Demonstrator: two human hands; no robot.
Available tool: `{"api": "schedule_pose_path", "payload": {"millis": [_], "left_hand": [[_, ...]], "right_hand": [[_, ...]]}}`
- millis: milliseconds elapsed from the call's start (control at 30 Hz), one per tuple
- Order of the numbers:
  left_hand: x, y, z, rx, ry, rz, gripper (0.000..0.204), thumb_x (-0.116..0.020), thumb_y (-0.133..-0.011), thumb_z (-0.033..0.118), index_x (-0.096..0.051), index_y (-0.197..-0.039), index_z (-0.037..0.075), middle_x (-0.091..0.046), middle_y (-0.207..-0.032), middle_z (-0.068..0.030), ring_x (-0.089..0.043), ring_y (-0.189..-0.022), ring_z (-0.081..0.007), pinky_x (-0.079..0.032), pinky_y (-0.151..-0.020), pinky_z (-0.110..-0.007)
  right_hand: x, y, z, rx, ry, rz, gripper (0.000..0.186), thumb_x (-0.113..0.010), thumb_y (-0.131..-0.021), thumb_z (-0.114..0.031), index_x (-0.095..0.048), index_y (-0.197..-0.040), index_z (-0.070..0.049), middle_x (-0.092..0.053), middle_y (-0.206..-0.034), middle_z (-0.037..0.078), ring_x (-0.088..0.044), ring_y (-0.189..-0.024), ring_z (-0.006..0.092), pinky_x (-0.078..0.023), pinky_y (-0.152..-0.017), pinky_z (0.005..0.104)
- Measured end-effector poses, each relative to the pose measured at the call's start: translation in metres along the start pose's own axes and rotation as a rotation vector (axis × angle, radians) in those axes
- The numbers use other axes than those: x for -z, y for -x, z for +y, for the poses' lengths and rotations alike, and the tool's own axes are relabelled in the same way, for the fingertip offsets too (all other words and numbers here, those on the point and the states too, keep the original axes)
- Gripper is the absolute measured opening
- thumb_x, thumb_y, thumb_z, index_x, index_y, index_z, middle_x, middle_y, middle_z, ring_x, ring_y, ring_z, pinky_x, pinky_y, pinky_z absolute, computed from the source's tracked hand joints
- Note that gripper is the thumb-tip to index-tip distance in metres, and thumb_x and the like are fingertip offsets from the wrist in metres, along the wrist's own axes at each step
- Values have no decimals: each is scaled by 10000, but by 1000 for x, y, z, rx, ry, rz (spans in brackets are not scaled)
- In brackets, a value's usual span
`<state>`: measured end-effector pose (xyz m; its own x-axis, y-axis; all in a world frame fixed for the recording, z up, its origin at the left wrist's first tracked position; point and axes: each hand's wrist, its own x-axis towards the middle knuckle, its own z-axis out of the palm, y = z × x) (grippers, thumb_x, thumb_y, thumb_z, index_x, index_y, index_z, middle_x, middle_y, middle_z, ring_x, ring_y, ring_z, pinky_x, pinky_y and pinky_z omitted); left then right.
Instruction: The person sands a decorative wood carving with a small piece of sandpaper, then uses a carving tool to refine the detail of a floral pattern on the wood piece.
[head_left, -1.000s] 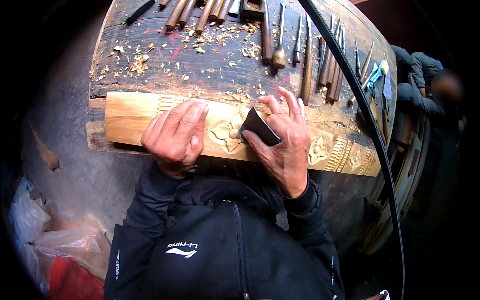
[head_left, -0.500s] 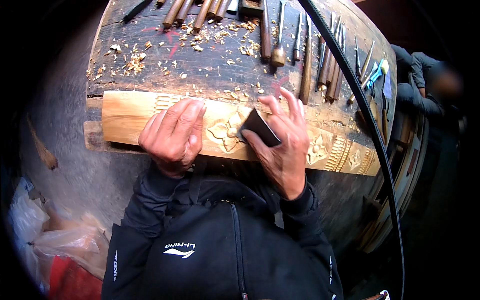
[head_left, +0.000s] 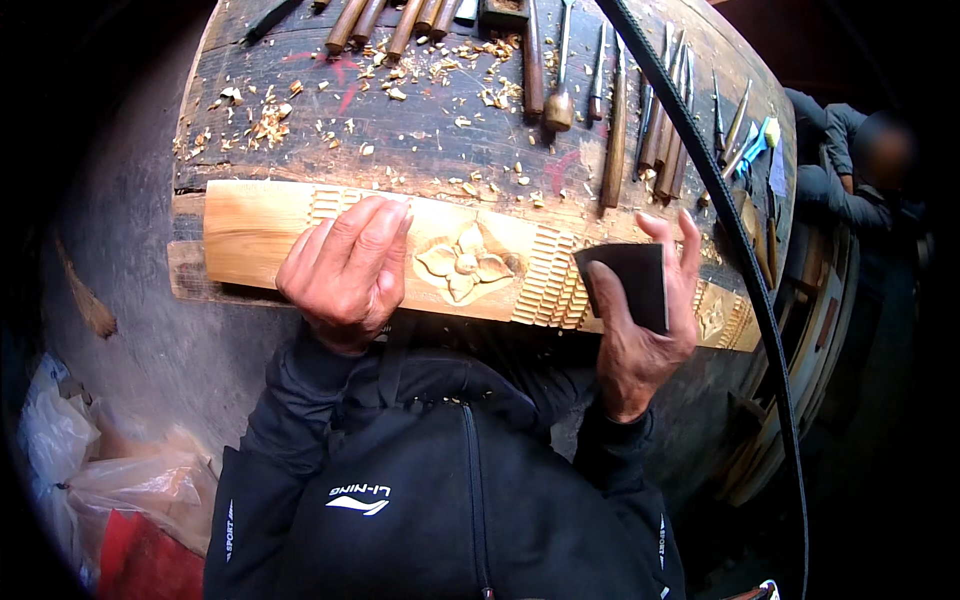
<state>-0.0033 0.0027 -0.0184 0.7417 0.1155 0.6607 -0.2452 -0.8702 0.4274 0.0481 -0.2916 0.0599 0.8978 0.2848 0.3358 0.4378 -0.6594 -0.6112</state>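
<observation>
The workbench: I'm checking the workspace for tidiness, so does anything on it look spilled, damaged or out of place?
Pale wood chips lie scattered over the workbench, beyond the carved board; they look untidy, though carving could explain them. Red marks also stand out against its dark surface.

Shavings (head_left: pixel 270 125) litter the bench (head_left: pixel 300 172). Toward the bench's far edge are chisels (head_left: pixel 614 150) and a small box (head_left: pixel 503 14). A black cable (head_left: pixel 726 200) crosses in front of the bench's right part; a person (head_left: pixel 838 150) is beyond its right edge. Left of the bench are a broom (head_left: pixel 92 308) and, farther from it, plastic (head_left: pixel 150 485) and red cloth (head_left: pixel 150 562).
</observation>
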Motion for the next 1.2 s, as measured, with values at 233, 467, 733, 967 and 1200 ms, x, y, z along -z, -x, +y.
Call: {"api": "schedule_pose_path", "payload": {"millis": [233, 467, 733, 967, 1200], "left_hand": [[0, -2, -1, -16, -11, 20, 305, -882, -912, 20, -871, -1213, 66, -844, -1111, -102, -789, -845, -299, -608, -738, -393], [7, -5, 7, 46, -19, -52, 243, -944, -945, 40, -887, -1180, 56, -870, -1090, -115, -833, -899, -303, -642, -791, -398], [4, -6, 7, 34, 1, -34, 238, -938, -952, 42, -878, -1182, 50, -865, -1086, -119, -834, -898, -308, -641, -791, -397], [0, 0, 0, 4, 20, 6, 279, -895, -913, 24, -872, -1190, 57, -852, -1112, -112, -793, -839, -302, -606, -734, -398], [-1, -3, 0, 7, 1, 16, 275, -899, -919, 32, -874, -1192, 55, -852, -1110, -108, -800, -851, -302, -608, -746, -399]], "right_hand": [[-32, 10, -16, -27, -97, -22, 336, -1020, -827, -4, -842, -1110, 12, -831, -1369, 184, -598, -1558, 473, -450, -1275, 580], [-56, 5, -12, 59, -40, -67, 308, -1009, -785, -18, -813, -1022, -6, -821, -1323, 192, -627, -1457, 521, -450, -1255, 612], [-72, -12, -29, 76, -4, -18, 294, -1001, -799, -25, -790, -1002, 1, -807, -1361, 192, -621, -1458, 529, -443, -1239, 617], [-77, -14, -38, -4, 5, -57, 332, -992, -799, -30, -765, -1036, 19, -789, -1396, 175, -616, -1479, 518, -477, -1223, 593], [-78, -19, -38, -43, -54, -46, 307, -999, -790, -29, -748, -963, 11, -798, -1334, 170, -623, -1470, 515, -498, -1195, 588]]}}
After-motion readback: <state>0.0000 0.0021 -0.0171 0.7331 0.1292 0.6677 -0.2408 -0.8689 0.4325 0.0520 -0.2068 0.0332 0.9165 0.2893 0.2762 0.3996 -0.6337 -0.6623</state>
